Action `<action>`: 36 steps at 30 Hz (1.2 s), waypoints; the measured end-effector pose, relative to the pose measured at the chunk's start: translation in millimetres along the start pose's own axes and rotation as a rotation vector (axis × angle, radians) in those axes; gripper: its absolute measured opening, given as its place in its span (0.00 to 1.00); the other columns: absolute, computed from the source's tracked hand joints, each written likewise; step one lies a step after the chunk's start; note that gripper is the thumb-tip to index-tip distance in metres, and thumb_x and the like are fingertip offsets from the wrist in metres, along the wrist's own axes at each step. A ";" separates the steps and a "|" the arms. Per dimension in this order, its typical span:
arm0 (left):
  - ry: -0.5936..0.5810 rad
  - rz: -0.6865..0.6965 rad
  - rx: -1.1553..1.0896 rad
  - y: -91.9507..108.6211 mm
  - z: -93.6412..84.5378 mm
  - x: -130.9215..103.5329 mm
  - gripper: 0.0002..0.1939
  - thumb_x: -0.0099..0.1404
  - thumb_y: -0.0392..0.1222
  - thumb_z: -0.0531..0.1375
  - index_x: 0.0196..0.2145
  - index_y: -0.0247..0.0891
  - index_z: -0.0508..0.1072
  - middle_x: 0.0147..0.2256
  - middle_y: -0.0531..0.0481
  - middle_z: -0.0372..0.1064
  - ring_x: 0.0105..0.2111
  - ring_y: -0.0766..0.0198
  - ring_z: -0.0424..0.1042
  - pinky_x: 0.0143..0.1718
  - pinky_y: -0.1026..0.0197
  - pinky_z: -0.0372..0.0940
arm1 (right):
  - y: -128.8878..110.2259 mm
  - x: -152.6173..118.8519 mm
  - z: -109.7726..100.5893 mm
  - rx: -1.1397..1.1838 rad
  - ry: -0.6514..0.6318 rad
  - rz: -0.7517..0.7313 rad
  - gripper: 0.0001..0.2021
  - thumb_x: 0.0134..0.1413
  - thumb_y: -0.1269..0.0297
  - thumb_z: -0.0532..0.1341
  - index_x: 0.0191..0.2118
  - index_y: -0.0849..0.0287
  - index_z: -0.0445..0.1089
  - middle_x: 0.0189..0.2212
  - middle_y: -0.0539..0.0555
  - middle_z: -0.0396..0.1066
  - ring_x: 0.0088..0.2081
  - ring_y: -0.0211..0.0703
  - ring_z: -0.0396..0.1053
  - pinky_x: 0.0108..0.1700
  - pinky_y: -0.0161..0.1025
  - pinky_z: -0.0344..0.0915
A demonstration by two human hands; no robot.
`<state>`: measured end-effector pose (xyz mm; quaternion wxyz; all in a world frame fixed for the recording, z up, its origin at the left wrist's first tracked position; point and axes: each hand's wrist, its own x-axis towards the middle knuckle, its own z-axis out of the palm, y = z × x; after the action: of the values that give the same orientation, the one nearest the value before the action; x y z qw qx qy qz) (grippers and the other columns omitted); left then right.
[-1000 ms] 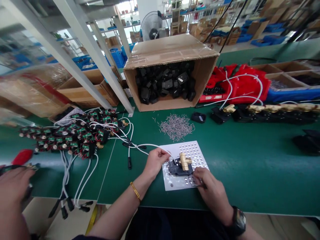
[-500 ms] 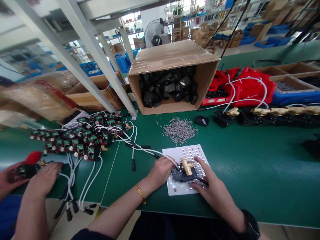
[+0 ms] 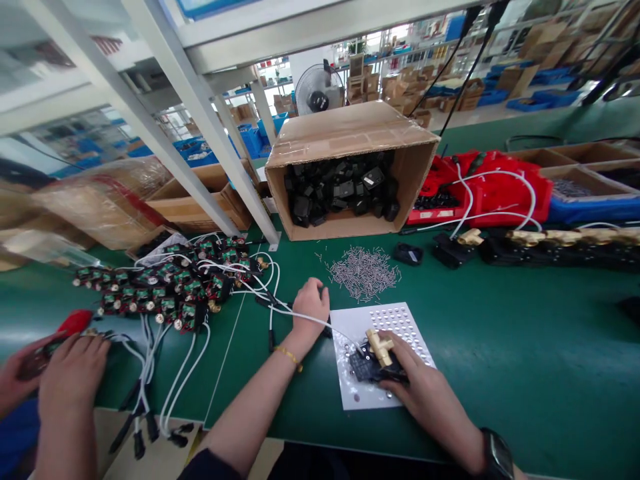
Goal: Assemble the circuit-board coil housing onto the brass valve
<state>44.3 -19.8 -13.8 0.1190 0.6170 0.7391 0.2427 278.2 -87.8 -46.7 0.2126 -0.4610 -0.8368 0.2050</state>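
Observation:
My right hand (image 3: pixel 417 380) grips a black plastic housing (image 3: pixel 367 367) with a brass tee fitting (image 3: pixel 381 348) on top. The housing rests on a white sheet (image 3: pixel 350 397) with rows of shiny round dots, and a white cable runs from it toward the left. My left hand (image 3: pixel 311 308) is off the housing, over the bench just left of a loose pile of small screws (image 3: pixel 365 273). Its fingers are bent, with the thumb a little apart, and I see nothing in them.
A cardboard box (image 3: pixel 350 230) of black housings lies on its side behind the screws. At left are several open units with green circuit boards (image 3: pixel 187 313) and white cables. A co-worker's hands (image 3: pixel 75 367) hold a part there. More brass-fitted units (image 3: pixel 560 250) line the right.
My left hand has let go of the housing and moved up and left toward the screw pile. My right hand has closed around the housing. The camera view has shifted slightly.

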 end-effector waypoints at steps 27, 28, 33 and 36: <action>0.080 0.000 -0.625 3.3 1.6 -140.0 0.04 0.59 0.35 0.59 0.26 0.38 0.71 0.31 0.49 0.72 0.33 0.63 0.71 0.36 0.62 0.65 | -15.2 3.6 -3.1 -0.027 0.049 0.027 0.25 0.51 0.62 0.60 0.55 0.58 0.55 0.53 0.61 0.63 0.41 0.52 0.72 0.37 0.43 0.73; 0.075 0.082 -0.594 3.6 3.7 -142.7 0.04 0.59 0.35 0.59 0.27 0.39 0.72 0.31 0.49 0.72 0.33 0.63 0.71 0.36 0.61 0.65 | -15.5 3.6 -3.1 -0.026 0.045 0.029 0.26 0.51 0.63 0.60 0.55 0.58 0.54 0.53 0.61 0.63 0.41 0.52 0.72 0.37 0.44 0.73; 0.103 0.402 -0.403 4.0 8.1 -144.5 0.08 0.60 0.30 0.57 0.34 0.39 0.73 0.31 0.47 0.71 0.33 0.63 0.69 0.35 0.61 0.65 | -18.5 3.7 -3.5 -0.020 0.012 0.068 0.25 0.51 0.64 0.61 0.54 0.58 0.54 0.53 0.60 0.62 0.43 0.53 0.71 0.40 0.45 0.72; 0.147 0.508 -0.275 4.9 10.9 -144.5 0.07 0.60 0.30 0.57 0.35 0.38 0.73 0.28 0.48 0.69 0.30 0.63 0.66 0.33 0.60 0.64 | -19.0 3.2 -3.1 -0.008 0.023 0.072 0.25 0.51 0.64 0.61 0.54 0.57 0.54 0.53 0.60 0.62 0.44 0.53 0.70 0.41 0.45 0.71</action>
<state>84.1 -157.0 -38.5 0.0831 0.7411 0.5277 0.4066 265.4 -93.9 -33.4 0.2130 -0.4942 -0.8178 0.2040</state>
